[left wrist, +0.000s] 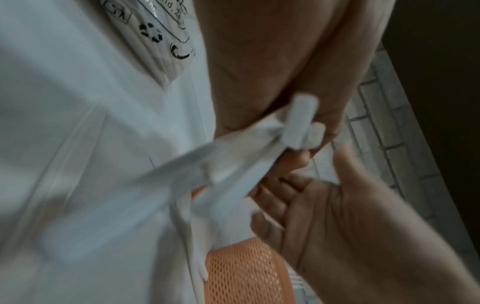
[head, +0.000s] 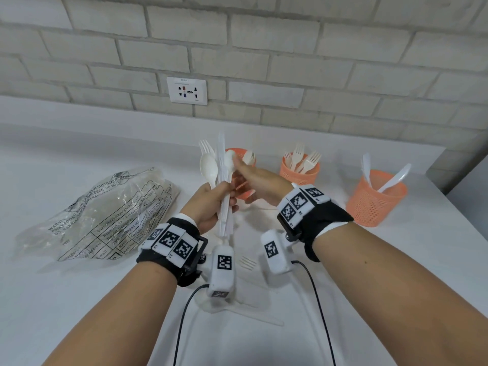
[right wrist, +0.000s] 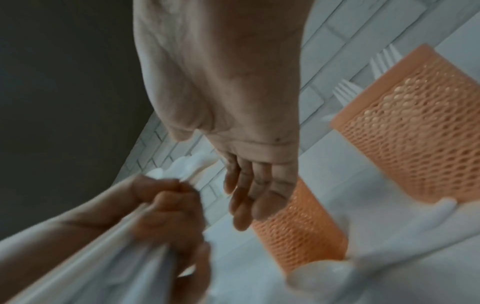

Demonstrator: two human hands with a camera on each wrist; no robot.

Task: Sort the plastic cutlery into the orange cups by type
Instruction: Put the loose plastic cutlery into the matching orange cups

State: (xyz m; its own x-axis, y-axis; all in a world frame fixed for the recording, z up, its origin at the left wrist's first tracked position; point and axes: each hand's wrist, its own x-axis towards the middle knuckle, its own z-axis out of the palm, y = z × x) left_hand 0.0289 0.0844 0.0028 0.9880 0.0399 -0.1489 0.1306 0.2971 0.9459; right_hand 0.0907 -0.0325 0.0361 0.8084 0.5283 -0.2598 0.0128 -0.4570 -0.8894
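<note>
My left hand grips a mixed bundle of white plastic cutlery upright above the counter; spoons, a fork and knives stick out of its top. My right hand reaches across with straight fingers, and its fingertips touch a spoon head in the bundle. In the right wrist view the right hand lies open and holds nothing, next to the left hand. Three orange mesh cups stand behind: the left cup with a spoon, the middle cup with forks, the right cup with knives.
A crumpled clear plastic bag lies on the white counter to the left. A loose fork and more white cutlery lie on the counter under my wrists. A wall socket sits in the brick wall. The counter ends at the right.
</note>
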